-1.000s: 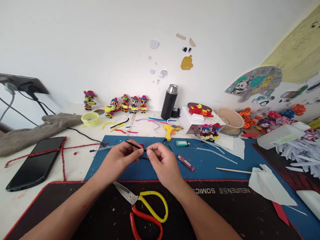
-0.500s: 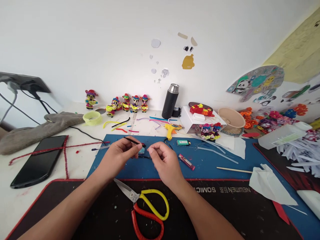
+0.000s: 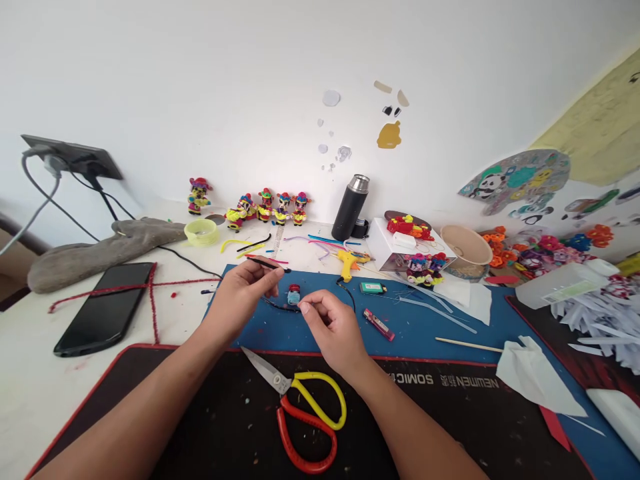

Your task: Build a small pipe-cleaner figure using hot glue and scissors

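Note:
My left hand (image 3: 240, 293) is closed, pinching a short black pipe cleaner (image 3: 264, 262) between thumb and fingers. The tip of this piece points right, toward my other hand. My right hand (image 3: 333, 327) is closed as well, thumb against curled fingers; whatever is in that pinch is too small to make out. The two hands are apart, over the blue mat (image 3: 400, 313). Between them, on the mat, sits a small blue jar-like item with a red top (image 3: 294, 295). Below the hands lie scissors (image 3: 280, 381) with one yellow and one red handle.
Pipe-cleaner figures (image 3: 265, 207) stand along the wall. A yellow glue gun (image 3: 347, 263), a black thermos (image 3: 350, 210), a pink lighter (image 3: 379, 325) and a green-labelled item (image 3: 373, 288) are behind and right. A phone (image 3: 105, 310) lies left, crossed by red pipe cleaners. A wooden stick (image 3: 467, 344) lies right.
The view has shifted slightly left, so most things sit further right. My hands have moved a little further apart, uncovering the small blue and red item. The left hand still holds the black pipe cleaner.

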`<state>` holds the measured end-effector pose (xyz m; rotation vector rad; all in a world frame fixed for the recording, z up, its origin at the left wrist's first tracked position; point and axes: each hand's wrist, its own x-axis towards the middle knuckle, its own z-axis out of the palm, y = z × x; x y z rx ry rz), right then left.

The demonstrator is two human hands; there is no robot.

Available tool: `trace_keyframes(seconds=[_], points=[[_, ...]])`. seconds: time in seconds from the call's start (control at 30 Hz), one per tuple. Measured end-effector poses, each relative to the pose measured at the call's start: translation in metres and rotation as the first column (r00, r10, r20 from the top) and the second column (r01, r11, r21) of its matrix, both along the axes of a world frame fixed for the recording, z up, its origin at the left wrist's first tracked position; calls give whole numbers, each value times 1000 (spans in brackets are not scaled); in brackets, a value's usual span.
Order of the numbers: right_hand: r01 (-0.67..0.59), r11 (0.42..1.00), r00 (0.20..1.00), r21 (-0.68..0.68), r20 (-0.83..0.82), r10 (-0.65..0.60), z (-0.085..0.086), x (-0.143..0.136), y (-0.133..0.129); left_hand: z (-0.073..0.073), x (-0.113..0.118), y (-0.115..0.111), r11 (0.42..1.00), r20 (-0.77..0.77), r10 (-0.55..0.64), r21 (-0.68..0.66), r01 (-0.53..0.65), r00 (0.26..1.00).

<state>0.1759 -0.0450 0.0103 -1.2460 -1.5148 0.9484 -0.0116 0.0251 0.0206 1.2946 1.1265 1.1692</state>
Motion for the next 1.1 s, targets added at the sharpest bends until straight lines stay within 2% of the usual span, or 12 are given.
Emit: trace_keyframes(seconds=[0.13,0.27,0.4,0.47,0.53,0.63,0.7,0.87,1.0,1.1], points=[[-32,999,999,-16,25,33,-2,-5,-5,1,-1,3,1000,26,5,15,-6,1000],[-9,1000,983,25,183,4,-2,2,-16,-1,0,3,1000,13,-5,10,5,1000],[159,985,937,64,303,-171,-2,35,-25,0,2,2,1000,-29,-9,0,9,1000],[255,963,876,92,400,-270,-2,58,-29,1,3,1,1000,-35,-16,-1,16,999],[306,947,805,95,506,-310,-2,82,-32,3,4,0,999,-34,-33,3,33,999],[350,936,695,45,657,-291,-3,111,-37,7,6,-4,999,-62,-51,4,51,997],[359,933,624,-6,746,-235,-5,122,-41,9,6,-5,998,-84,-60,-1,61,995],[359,932,449,-52,885,-123,-10,123,-41,7,7,-5,998,-133,-67,0,68,989],[369,929,416,-25,898,-141,-14,123,-33,6,8,-4,998,-119,-71,-6,70,990],[374,927,467,-2,864,-187,-19,130,-29,8,9,-6,997,-82,-83,-17,82,993]])
